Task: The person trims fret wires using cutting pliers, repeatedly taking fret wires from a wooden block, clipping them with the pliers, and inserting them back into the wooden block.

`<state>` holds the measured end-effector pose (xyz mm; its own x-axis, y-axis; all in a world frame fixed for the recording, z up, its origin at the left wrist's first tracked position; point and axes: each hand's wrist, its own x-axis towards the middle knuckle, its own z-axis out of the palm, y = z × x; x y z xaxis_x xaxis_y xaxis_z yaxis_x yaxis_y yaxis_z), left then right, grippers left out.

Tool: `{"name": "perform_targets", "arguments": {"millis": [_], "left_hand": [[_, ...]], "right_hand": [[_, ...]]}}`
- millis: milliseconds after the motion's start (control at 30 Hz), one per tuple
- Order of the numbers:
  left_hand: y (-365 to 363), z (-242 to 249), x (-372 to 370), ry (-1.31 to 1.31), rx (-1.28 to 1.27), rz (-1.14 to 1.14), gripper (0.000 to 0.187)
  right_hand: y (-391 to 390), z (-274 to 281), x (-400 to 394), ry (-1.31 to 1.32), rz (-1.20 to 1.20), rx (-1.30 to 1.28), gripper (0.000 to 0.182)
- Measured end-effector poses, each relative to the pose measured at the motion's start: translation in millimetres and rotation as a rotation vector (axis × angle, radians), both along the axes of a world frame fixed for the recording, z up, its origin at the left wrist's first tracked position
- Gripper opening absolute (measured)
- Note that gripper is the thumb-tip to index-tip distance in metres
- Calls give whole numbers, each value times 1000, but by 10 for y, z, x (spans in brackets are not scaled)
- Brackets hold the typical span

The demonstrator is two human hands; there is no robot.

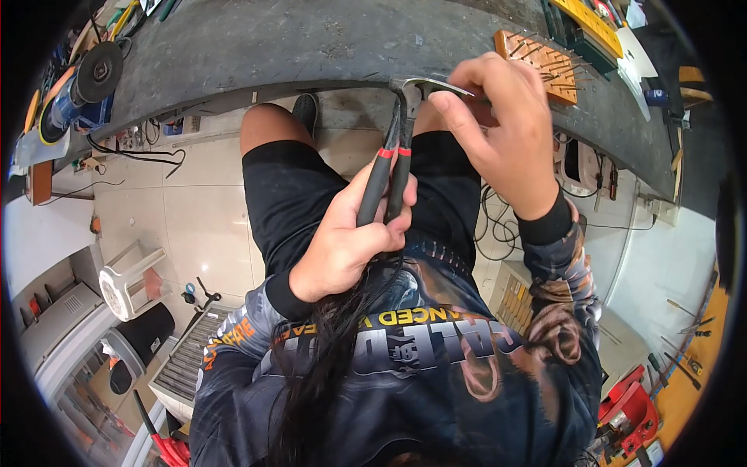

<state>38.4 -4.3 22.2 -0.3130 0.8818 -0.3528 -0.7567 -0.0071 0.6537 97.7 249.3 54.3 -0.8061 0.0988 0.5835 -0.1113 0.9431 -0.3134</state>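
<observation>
My left hand (350,241) grips the black, red-banded handles of a pair of pliers (393,167), which point up toward the edge of the grey workbench (311,47). The jaws close on a thin bent metal piece (436,84), nail or wire I cannot tell. My right hand (502,128) pinches that piece's other end with thumb and fingers, just in front of the bench edge. A wooden block (545,62) studded with several nails lies on the bench right behind my right hand.
An angle grinder (78,86) rests on the bench's far left. On the tiled floor to the left stands a white plastic stool (132,276), and cables trail under the bench. A red tool (630,412) lies at lower right. My knees are under the bench edge.
</observation>
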Motion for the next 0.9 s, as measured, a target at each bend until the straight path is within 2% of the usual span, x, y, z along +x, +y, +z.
{"name": "perform_targets", "arguments": {"millis": [33, 100, 200, 300, 367, 467, 500, 567, 800, 900], "left_hand": [[-1, -14, -10, 0, 1, 0, 112], [-17, -55, -17, -195, 160, -58, 111], [-26, -80, -9, -270, 207, -96, 111], [41, -19, 4, -157, 121, -62, 121], [1, -94, -46, -90, 95, -85, 118], [-26, -177, -44, 446, -3, -39, 109], [-20, -154, -47, 444, -3, -35, 109], [2, -91, -64, 728, -72, -35, 111], [14, -80, -93, 916, -93, -40, 108], [11, -79, -87, 926, -101, -36, 108]], "right_hand": [[-13, -46, -15, 0, 0, 1, 19], [-65, -237, -41, 101, 113, -425, 17], [-79, -334, -43, 143, 134, -529, 17], [-62, -336, -46, 260, 182, -657, 14], [-98, -142, 78, 86, 56, -956, 15], [-43, -23, 138, -49, -31, -765, 13], [-37, -23, 146, -100, -42, -675, 13], [-60, 4, 167, -141, -33, -644, 12], [-71, 16, 175, -135, 26, -433, 15], [-83, 15, 186, -143, 14, -443, 16]]}}
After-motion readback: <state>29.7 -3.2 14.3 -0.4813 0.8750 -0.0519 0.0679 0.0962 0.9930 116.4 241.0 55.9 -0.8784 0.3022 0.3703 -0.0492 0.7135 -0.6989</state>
